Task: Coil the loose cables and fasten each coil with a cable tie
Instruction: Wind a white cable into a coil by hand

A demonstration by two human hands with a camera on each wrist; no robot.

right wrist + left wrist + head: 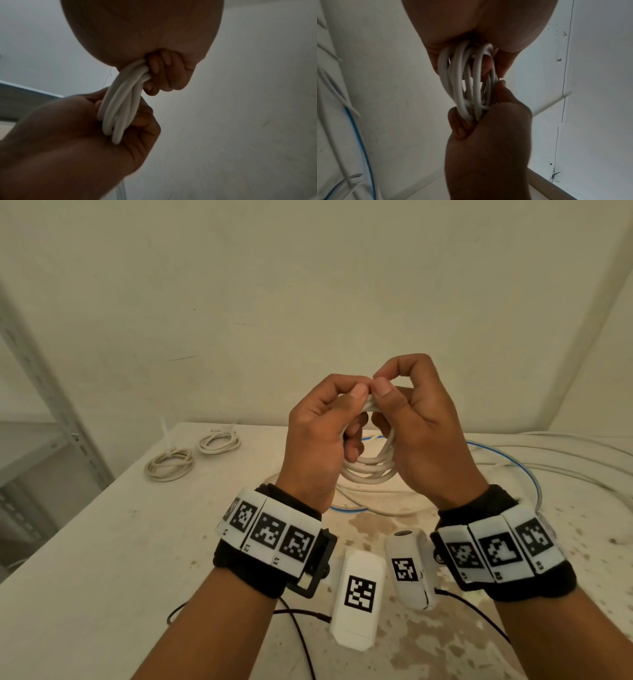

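Above the table I hold a white cable coil of several loops in both hands. My left hand grips its top left, thumb pressed on the bundle. The thumb and fingers of my right hand pinch the same spot from the right, thumb tips almost touching. The left wrist view has the coil edge-on between my left hand above and my right hand below. In the right wrist view my right hand's fingers curl round the loops. I cannot make out a cable tie in my hands.
Two wound coils lie at the table's back left, a thin white tie sticking up by them. Loose white cables and a blue cable sprawl behind and to the right. Two white marker blocks lie near. A metal shelf stands left.
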